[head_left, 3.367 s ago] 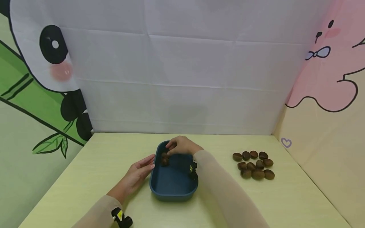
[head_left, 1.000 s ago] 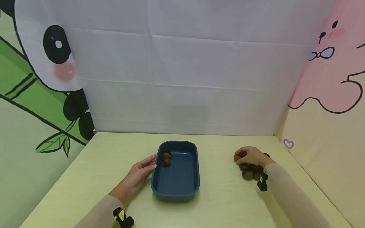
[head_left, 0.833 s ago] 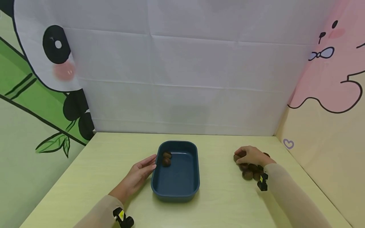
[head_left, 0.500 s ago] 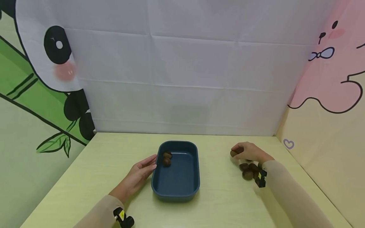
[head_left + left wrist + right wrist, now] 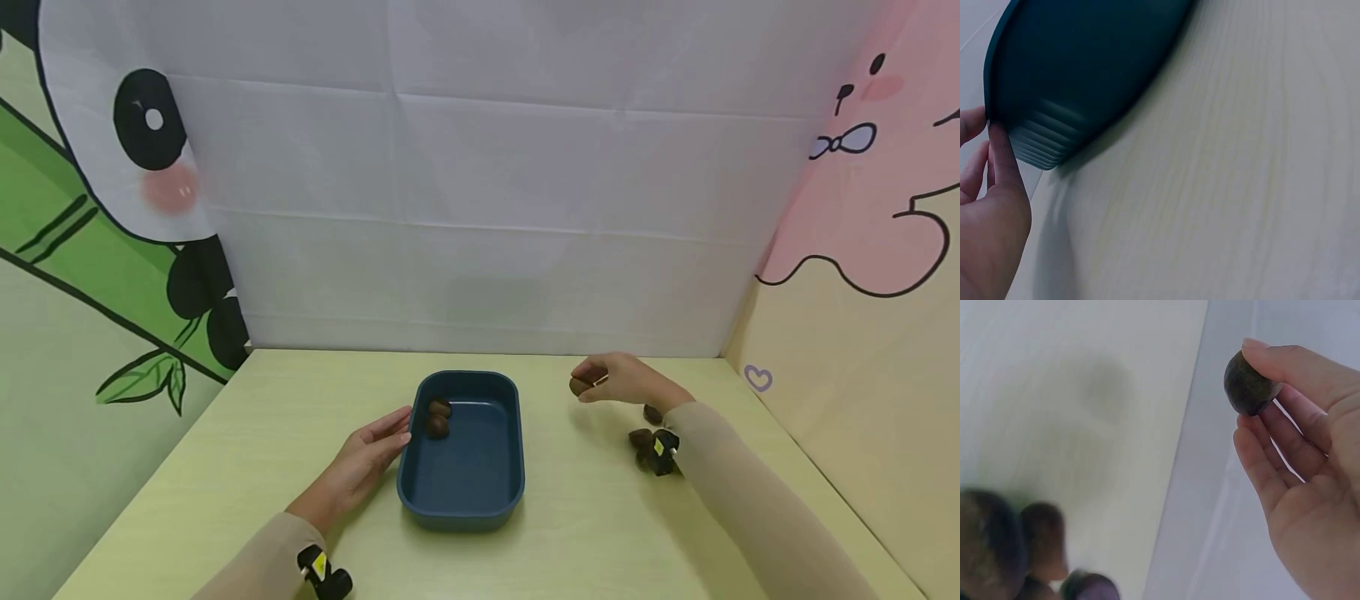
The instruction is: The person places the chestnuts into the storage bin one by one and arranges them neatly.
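From the head camera, the right hand is raised above the pale yellow-green table, its fingertips pinching a single brown chestnut at the hand's 9 o'clock end. That nut hangs between the dark blue tray and the loose heap of chestnuts, which lies at about 4 o'clock from the hand and is partly hidden by the forearm. The left hand lies on the table at the tray's 9 o'clock side, fingers straight and relaxed, their tips against the rim and gripping nothing. Two chestnuts in the tray sit in its far left corner, touching each other. The left wrist camera shows the tray's ribbed outer wall from low down, with the fingertips of the left hand touching it at the 9 o'clock edge of the frame; the wood grain of the table fills the rest. The right wrist camera shows the chestnut held between thumb and forefinger at 1 o'clock, the other fingers loosely bent below it, and blurred nuts of the heap on the table at 7 o'clock.
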`<state>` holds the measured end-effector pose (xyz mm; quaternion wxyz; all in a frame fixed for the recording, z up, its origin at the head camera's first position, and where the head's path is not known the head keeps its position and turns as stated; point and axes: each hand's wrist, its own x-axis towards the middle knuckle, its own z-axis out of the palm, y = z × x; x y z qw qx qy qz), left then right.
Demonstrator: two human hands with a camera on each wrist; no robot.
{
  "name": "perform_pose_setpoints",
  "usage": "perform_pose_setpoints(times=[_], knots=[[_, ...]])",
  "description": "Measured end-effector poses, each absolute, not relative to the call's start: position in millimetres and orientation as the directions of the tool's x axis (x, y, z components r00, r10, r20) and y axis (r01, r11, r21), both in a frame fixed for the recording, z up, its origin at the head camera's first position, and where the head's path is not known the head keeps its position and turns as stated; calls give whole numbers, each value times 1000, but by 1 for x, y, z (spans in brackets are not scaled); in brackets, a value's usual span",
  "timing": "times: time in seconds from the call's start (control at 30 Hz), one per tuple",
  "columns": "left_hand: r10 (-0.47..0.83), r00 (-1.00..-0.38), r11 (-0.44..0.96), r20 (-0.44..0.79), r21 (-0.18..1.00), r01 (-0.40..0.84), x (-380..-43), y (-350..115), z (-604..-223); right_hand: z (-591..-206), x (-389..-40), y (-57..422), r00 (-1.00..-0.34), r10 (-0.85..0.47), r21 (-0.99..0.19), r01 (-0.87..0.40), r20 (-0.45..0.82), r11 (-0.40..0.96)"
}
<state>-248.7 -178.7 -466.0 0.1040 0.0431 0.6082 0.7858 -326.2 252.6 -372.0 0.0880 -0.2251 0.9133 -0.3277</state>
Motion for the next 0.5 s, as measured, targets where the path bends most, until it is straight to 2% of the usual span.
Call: perform_pose_setpoints(times=[0.23, 0.5], knots=[[210, -975, -246, -65, 962, -118, -248, -179, -466, -358, -323, 213, -833, -554, -708, -387, -8, 591], [212, -975, -243, -65, 963, -117, -248, -178, -466, -363, -322, 166, -748, -663, -759, -435, 6, 485]])
